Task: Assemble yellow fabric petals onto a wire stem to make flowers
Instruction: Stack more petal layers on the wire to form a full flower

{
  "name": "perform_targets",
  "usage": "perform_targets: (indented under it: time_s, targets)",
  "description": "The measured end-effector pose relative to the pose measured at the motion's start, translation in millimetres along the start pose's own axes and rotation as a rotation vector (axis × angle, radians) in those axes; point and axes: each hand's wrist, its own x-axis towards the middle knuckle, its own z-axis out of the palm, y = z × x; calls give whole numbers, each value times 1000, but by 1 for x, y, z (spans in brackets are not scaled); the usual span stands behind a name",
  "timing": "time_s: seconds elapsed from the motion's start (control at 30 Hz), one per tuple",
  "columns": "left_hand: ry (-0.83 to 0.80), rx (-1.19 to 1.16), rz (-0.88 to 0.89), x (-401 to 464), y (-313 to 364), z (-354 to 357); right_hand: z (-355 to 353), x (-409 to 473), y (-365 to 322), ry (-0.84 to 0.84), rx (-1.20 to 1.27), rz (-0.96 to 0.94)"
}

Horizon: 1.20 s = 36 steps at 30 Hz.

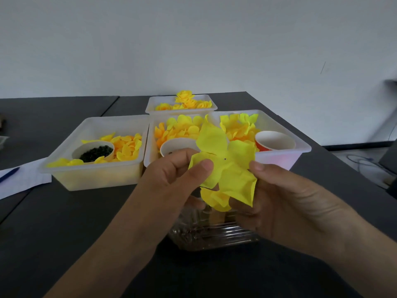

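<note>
A yellow fabric petal piece (227,166) with several lobes is held up over the table's middle. A small dark hole or wire tip shows at its centre. My left hand (171,181) pinches its left lobe between thumb and fingers. My right hand (287,203) grips its right and lower side, thumb on top. A smaller bunch of yellow petals (217,200) hangs just beneath it. Whether a wire stem runs below is hidden by the fabric and my fingers.
Behind stand white trays: left tray (64,168) with petals and a cup of dark beads (96,153), middle tray (150,155) with a white cup (176,146), right tray (300,147) with an orange cup (274,140), far tray (150,105) with finished flowers. A clear container (212,235) lies under my hands. Paper and pen (9,174) at left.
</note>
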Motion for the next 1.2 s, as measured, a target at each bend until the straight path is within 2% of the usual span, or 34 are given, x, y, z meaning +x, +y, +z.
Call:
perform_targets:
  time_s: [0.27, 0.43, 0.57, 0.63, 0.7, 0.77, 0.83, 0.97, 1.2]
  targets:
    - [-13, 27, -7, -6, -1, 4, 2, 1, 13, 163, -177, -79]
    - [-28, 16, -24, -8, -2, 5, -4, -8, 12, -33, -161, -165]
    - [-62, 34, -20, -8, -4, 5, -5, -11, 10, -61, -225, -137]
    - [-106, 50, 0, -8, -4, 3, -5, -7, 4, -32, -400, -57]
    - [-147, 62, 15, -8, -3, 1, -1, -2, -6, 89, -596, -2]
    - [-173, 100, 15, -7, -4, -2, -3, 1, -16, 176, -388, 4]
    - [-217, 165, 14, -4, -4, -6, 1, 2, -27, 134, -306, -7]
    - [-312, 257, 18, 0, -2, -6, -4, 2, -38, -98, -586, 27]
    - [-390, 212, -27, -5, -4, -8, -18, -3, -29, -150, -688, 47]
